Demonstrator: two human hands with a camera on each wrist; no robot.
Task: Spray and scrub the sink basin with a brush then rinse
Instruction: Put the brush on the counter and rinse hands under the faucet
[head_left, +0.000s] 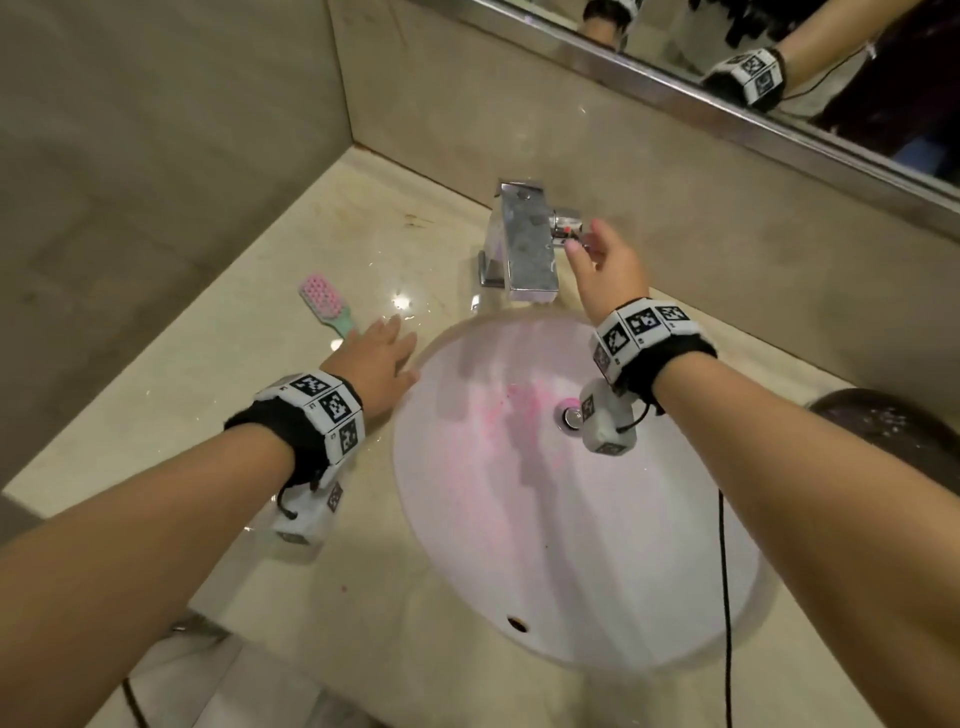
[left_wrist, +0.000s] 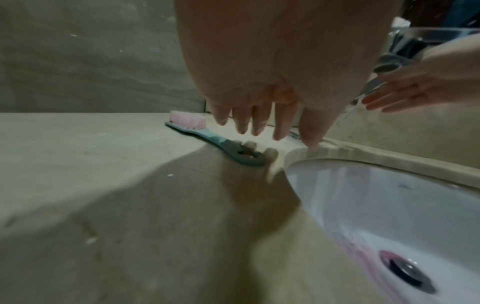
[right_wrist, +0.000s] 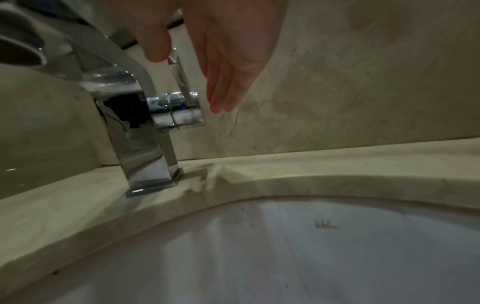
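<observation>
Beige marble counter (head_left: 249, 395) under a mirror (head_left: 779, 104), with a white oval sink (head_left: 597, 597) set into it. Pink film and specks across the bowl, thickest near the drain (head_left: 573, 415); no water running from the chrome tap (head_left: 524, 244), so probably at the rinse stage with the scrubbing done.

Left hand (head_left: 376, 364) spread flat, fingers straight, hovering just over the counter edge beside the sink rim, gripping nothing. Lying just beyond its fingertips: the brush (head_left: 326, 301), pink bristles (left_wrist: 187, 121) up, teal handle (left_wrist: 221, 144) pointing toward the hand, with a hanging loop at the near end.

Right hand (head_left: 605, 260) relaxed and unclenched, fingers (right_wrist: 223, 90) straight and together, thumb apart, right beside the tap lever (right_wrist: 182, 82) at the side of the spout. Touching or just short of it: cannot tell.

Handling, as a guess: brush light, stiff plastic, likely wet and soapy, so slippery; best taken round the middle of the handle, clear of the bristles. Lever small, smooth, polished metal, rigid and fixed; best pushed or lifted at its free end with fingertips. Wet counter around the tap, with puddles glinting, so slick footing for a braced palm.
</observation>
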